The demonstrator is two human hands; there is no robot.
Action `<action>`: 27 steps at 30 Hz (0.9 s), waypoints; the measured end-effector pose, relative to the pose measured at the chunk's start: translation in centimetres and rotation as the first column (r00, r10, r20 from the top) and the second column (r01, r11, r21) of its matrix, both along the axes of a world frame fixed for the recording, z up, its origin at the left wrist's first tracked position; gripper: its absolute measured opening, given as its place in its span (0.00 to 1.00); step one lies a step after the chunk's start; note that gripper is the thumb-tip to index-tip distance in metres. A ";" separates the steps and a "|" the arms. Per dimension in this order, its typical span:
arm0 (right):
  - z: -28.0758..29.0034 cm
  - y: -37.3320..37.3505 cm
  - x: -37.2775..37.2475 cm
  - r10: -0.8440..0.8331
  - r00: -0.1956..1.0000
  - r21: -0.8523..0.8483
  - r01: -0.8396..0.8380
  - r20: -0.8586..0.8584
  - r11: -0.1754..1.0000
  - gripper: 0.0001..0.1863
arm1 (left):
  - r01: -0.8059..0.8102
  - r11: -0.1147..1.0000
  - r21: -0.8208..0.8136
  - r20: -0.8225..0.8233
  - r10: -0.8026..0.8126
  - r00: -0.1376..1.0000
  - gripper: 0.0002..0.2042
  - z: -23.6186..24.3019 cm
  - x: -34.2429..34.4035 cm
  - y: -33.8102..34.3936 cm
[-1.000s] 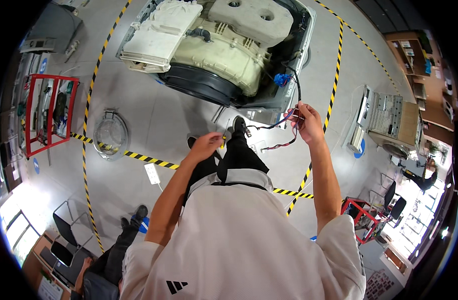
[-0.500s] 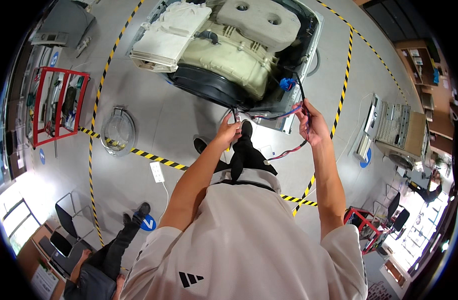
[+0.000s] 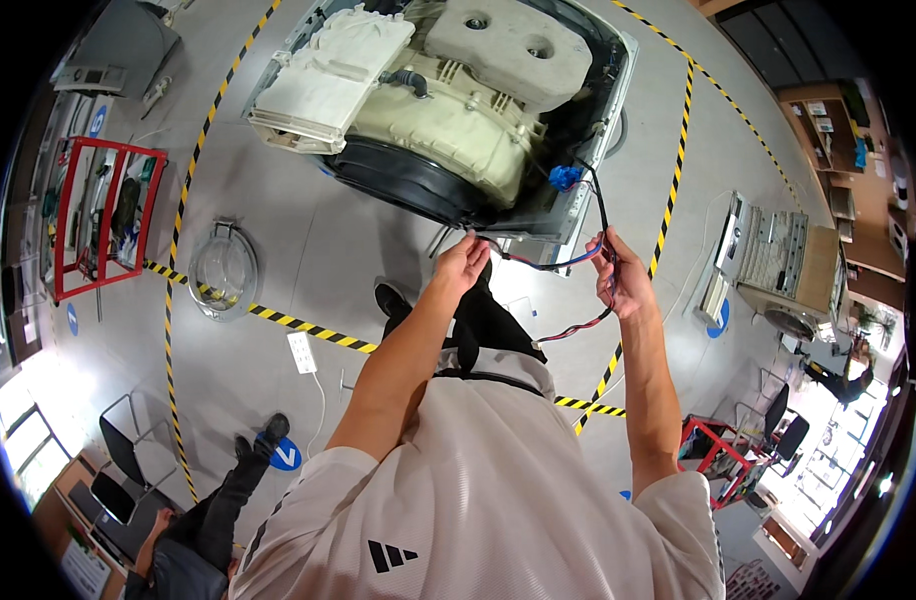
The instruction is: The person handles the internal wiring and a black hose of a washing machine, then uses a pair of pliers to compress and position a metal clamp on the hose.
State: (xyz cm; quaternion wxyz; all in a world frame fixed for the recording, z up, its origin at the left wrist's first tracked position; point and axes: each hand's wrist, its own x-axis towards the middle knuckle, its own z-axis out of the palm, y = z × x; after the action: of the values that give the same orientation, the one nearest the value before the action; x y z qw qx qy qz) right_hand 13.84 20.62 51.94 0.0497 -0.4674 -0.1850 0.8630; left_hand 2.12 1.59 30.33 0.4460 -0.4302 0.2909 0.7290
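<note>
An opened washing machine (image 3: 438,130) lies ahead of me, with a pale tub, black rubber rim (image 3: 388,180) and grey counterweight (image 3: 508,50). My right hand (image 3: 615,270) grips a harness of black, red and blue wires (image 3: 546,265) beside the machine's near right corner. A loose branch (image 3: 578,328) hangs from it toward my waist. My left hand (image 3: 463,258) is pinched on the harness's left part at the machine's front edge; its fingertips are partly hidden. A blue connector part (image 3: 565,178) sits inside the right side of the cabinet.
A clear door ring (image 3: 221,270), power strip (image 3: 303,352) and red cart (image 3: 106,215) are to my left. An appliance (image 3: 788,265) and red frame (image 3: 718,450) are to my right. A seated person's legs (image 3: 240,480) show at lower left. Yellow-black tape (image 3: 308,326) marks the floor.
My left hand has risen from beside my legs, where it held a small yellow object, to the wires at the machine's front edge. My right hand has shifted slightly down with the harness.
</note>
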 end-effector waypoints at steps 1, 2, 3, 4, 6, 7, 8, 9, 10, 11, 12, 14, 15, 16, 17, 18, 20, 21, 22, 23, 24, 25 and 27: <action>0.1 -0.1 -0.1 0.003 1.000 0.009 -0.003 0.006 1.000 0.15 | -0.028 0.999 -0.029 0.009 0.029 1.000 0.02 0.0 -0.2 0.1; 0.1 -0.1 -0.1 0.004 1.000 0.017 -0.005 0.012 1.000 0.15 | -0.008 1.000 -0.024 -0.011 0.007 1.000 0.02 0.0 -0.4 0.0; 0.2 -0.2 -0.2 0.003 1.000 0.024 -0.004 0.014 1.000 0.15 | 0.012 1.000 -0.020 -0.032 -0.013 0.999 0.02 0.0 -0.7 -0.1; 0.4 -0.3 -0.4 0.003 1.000 0.031 -0.004 0.017 1.000 0.15 | 0.031 0.999 -0.016 -0.052 -0.032 0.998 0.02 0.0 -0.9 -0.3; 0.6 -0.4 -0.4 0.000 1.000 0.043 0.001 -0.006 0.999 0.15 | 0.127 0.991 -0.033 -0.141 -0.131 0.981 0.02 0.9 -1.0 -0.2; 0.6 -0.4 -0.4 0.002 0.999 0.048 0.000 -0.032 0.999 0.14 | 0.170 0.983 -0.073 -0.173 -0.180 0.968 0.02 1.4 -1.1 -0.2; 0.7 -0.5 -0.5 0.007 0.998 0.053 -0.004 -0.063 0.999 0.14 | 0.206 0.972 -0.115 -0.207 -0.227 0.952 0.02 1.7 -1.2 -0.1; 0.7 -0.6 -0.7 0.037 0.996 0.093 -0.030 -0.077 0.995 0.14 | 0.251 0.962 -0.107 -0.228 -0.270 0.936 0.03 2.1 -1.4 -0.2; 0.8 -0.6 -0.8 0.068 0.994 0.133 -0.056 -0.090 0.990 0.14 | 0.295 0.950 -0.100 -0.249 -0.311 0.917 0.04 2.4 -1.6 -0.3; 0.8 -0.7 -0.8 0.098 0.990 0.172 -0.079 -0.102 0.982 0.15 | 0.340 0.935 -0.095 -0.270 -0.353 0.896 0.05 3.0 -1.9 -0.4; 0.8 -0.7 -1.0 0.110 0.988 0.204 -0.086 -0.110 0.975 0.14 | 0.382 0.921 -0.078 -0.297 -0.388 0.873 0.06 3.6 -2.2 -0.4; 1.0 -0.6 -1.4 0.137 0.983 0.265 -0.100 -0.125 0.959 0.13 | 0.463 0.885 -0.050 -0.349 -0.450 0.822 0.07 4.8 -2.8 -0.4; 1.1 -0.6 -1.7 0.148 0.982 0.293 -0.108 -0.116 0.950 0.13 | 0.468 0.881 -0.071 -0.389 -0.457 0.800 0.08 5.3 -3.1 -0.4; 1.3 -0.5 -2.0 0.159 0.982 0.321 -0.117 -0.106 0.940 0.13 | 0.472 0.877 -0.092 -0.429 -0.463 0.776 0.09 5.8 -3.2 -0.2; 1.5 -0.5 -2.3 0.168 0.981 0.350 -0.125 -0.096 0.928 0.12 | 0.477 0.872 -0.111 -0.466 -0.469 0.750 0.10 6.6 -3.4 0.0; 1.6 -0.5 -2.5 0.159 0.984 0.358 -0.122 -0.078 0.926 0.12 | 0.471 0.873 -0.125 -0.500 -0.465 0.731 0.11 7.4 -3.6 0.1; 1.6 -0.6 -3.1 0.143 0.989 0.374 -0.116 -0.045 0.920 0.12 | 0.455 0.877 -0.153 -0.567 -0.455 0.687 0.12 9.4 -3.9 0.1; 1.4 -0.5 -3.1 0.151 0.987 0.361 -0.122 -0.054 0.925 0.11 | 0.425 0.892 -0.154 -0.625 -0.420 0.657 0.12 10.3 -3.8 0.0; 0.8 -0.3 -2.9 0.159 0.985 0.348 -0.128 -0.062 0.929 0.11 | 0.425 0.885 -0.190 -0.669 -0.433 0.604 0.12 11.0 -3.9 -0.1; 0.6 -0.3 -2.9 0.167 0.984 0.337 -0.135 -0.068 0.932 0.11 | 0.423 0.878 -0.223 -0.708 -0.444 0.549 0.11 11.8 -4.0 -0.2; 0.5 -0.3 -2.9 0.154 0.986 0.334 -0.126 -0.059 0.934 0.11 | 0.420 0.871 -0.256 -0.742 -0.455 0.491 0.11 12.5 -4.1 -0.3; 0.4 -0.5 -2.9 0.141 0.989 0.331 -0.117 -0.049 0.936 0.11 | 0.373 0.879 -0.297 -0.763 -0.453 0.460 0.10 13.3 -4.0 -0.3; -0.1 -0.9 -2.9 0.097 0.994 0.313 -0.075 -0.057 0.947 0.10 | 0.309 0.901 -0.304 -0.808 -0.416 0.417 0.10 14.7 -4.5 -0.2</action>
State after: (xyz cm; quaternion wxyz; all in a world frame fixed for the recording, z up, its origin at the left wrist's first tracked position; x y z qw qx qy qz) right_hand 10.92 19.76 51.79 0.0915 -0.4143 -0.3366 0.8407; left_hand -2.38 1.42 45.01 0.3649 0.0381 0.5972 0.7132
